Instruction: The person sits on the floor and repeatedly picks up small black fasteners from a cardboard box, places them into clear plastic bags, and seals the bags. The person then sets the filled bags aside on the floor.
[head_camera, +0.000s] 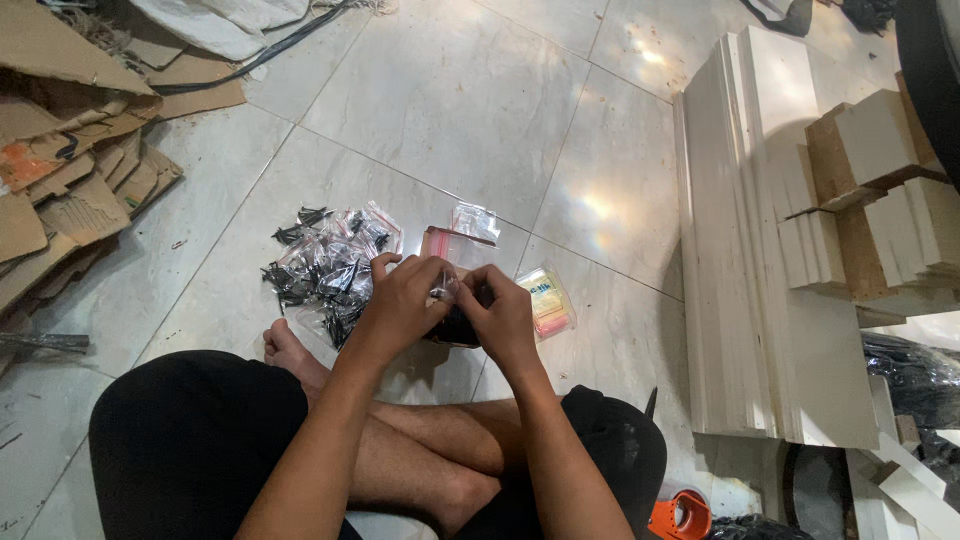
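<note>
While both hands (455, 305) pinch one small clear bag (444, 288); one pile of filled bags (325, 265) beside.

Clear plastic bags of black screws (325, 268) lying heaped on the floor tiles; small clear bag (475, 221) sitting beyond them; red-edged clear bag (447, 244) lying just behind the hands; yellow-and-pink labelled packet (548, 301) resting to the right

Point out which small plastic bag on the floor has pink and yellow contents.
The bag with pink and yellow contents, right of the right hand; the others look clear or hold black pieces.
</note>
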